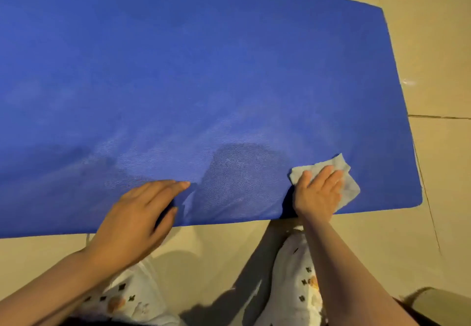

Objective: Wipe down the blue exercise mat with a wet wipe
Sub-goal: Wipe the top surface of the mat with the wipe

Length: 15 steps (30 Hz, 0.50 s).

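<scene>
The blue exercise mat lies flat on the floor and fills most of the view. Damp, shiny streaks and a darker patch mark its near part. A white wet wipe lies crumpled near the mat's near right corner. My right hand presses flat on the wipe with straight fingers. My left hand rests flat on the mat's near edge, fingers straight and pointing right, holding nothing.
Beige floor tiles surround the mat on the right and near sides, with a dark grout line on the right. My knees in white patterned fabric are on the floor just below the mat's near edge.
</scene>
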Motion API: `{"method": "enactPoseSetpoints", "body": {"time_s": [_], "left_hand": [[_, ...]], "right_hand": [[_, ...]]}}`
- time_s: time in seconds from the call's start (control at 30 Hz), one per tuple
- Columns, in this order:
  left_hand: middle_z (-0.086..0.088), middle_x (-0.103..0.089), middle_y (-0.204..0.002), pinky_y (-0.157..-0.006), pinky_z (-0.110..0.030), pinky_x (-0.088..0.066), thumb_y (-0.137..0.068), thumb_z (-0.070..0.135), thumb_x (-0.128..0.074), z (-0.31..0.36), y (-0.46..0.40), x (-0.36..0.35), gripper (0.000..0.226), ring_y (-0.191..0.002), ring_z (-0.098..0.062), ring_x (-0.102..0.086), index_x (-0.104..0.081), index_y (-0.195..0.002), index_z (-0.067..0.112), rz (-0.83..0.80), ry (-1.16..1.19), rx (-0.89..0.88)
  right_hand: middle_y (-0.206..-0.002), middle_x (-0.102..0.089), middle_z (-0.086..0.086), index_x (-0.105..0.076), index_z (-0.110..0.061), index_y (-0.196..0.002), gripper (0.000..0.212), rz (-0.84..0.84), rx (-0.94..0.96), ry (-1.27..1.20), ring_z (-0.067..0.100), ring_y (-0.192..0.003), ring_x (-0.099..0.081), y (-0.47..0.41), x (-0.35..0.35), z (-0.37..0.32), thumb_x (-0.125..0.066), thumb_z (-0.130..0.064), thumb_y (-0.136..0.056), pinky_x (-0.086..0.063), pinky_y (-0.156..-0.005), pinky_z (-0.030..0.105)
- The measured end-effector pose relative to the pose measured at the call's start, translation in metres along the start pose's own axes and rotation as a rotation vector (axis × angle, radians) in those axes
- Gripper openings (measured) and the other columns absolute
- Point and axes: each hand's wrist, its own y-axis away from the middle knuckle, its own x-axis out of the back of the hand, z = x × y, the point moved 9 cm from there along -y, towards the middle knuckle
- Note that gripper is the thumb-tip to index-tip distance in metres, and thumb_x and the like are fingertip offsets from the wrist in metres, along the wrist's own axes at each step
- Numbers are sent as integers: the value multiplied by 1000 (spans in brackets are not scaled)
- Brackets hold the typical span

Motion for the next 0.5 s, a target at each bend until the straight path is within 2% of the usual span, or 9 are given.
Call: {"method": "enactPoseSetpoints", "body": {"time_s": [0.07,0.1,0.2,0.27,0.33,0.4,0.43,0.5], "left_hand": [[-4,-69,-112,-83,-26,-39,-88,28,-45,8,-6,-10,44,-101,-16,-53,-59,-128,13,-22,-15,-21],[-5,-69,-112,-83,-27,-38,-88,28,-45,13,-10,-14,45,-102,-17,-53,-58,-128,14,-30,-19,-28],[-5,-67,-114,-86,-29,-38,-87,31,-46,19,-24,-19,47,-105,-17,-53,-60,-128,14,-41,-30,-29],[-3,-65,-118,-87,-30,-41,-87,34,-45,19,-29,-21,48,-107,-17,-53,-59,-129,16,-71,-49,-13],[0,-63,-121,-86,-36,-48,-88,36,-44,17,-33,-22,47,-109,-17,-53,-56,-131,20,-95,-56,-11],[0,-62,-123,-86,-39,-49,-91,39,-43,21,-36,-28,45,-110,-18,-53,-55,-130,20,-113,-68,-55],[-2,-62,-125,-89,-37,-47,-94,42,-40,24,-37,-35,45,-112,-19,-53,-56,-129,19,-129,-88,-85],[-5,-60,-131,-100,-36,-36,-99,50,-33,32,-37,-54,52,-120,-22,-50,-61,-129,18,-195,-149,-144]], "right_hand": [[-148,-33,35,-37,10,-144,67,66,165,11,53,-135,-35,36,-7,-46,-20,-40,-103,-29,-110,60],[-150,-34,31,-38,6,-145,63,46,291,16,50,-137,-34,63,-14,-75,-21,-38,-103,-26,-111,58],[-158,-27,16,-30,-9,-152,58,-91,667,-36,39,-145,-23,137,-34,-138,-14,-38,-105,-17,-114,50],[-159,-27,9,-27,-13,-153,56,-136,776,-69,32,-147,-23,141,-34,-146,-17,-41,-105,-17,-115,45],[-161,-21,4,-25,-15,-154,65,-144,747,-116,23,-149,-17,108,-27,-125,-27,-51,-100,-12,-119,38],[-162,0,-3,-14,-21,-157,84,-165,584,-108,13,-149,2,52,-15,-81,-26,-69,-90,0,-121,33],[-161,7,-4,-9,-23,-157,91,-178,489,-89,11,-148,8,24,-7,-54,-24,-76,-85,5,-120,32],[-163,5,1,-9,-23,-157,96,-162,326,-71,17,-151,6,-29,10,1,-27,-83,-84,4,-120,34]]}}
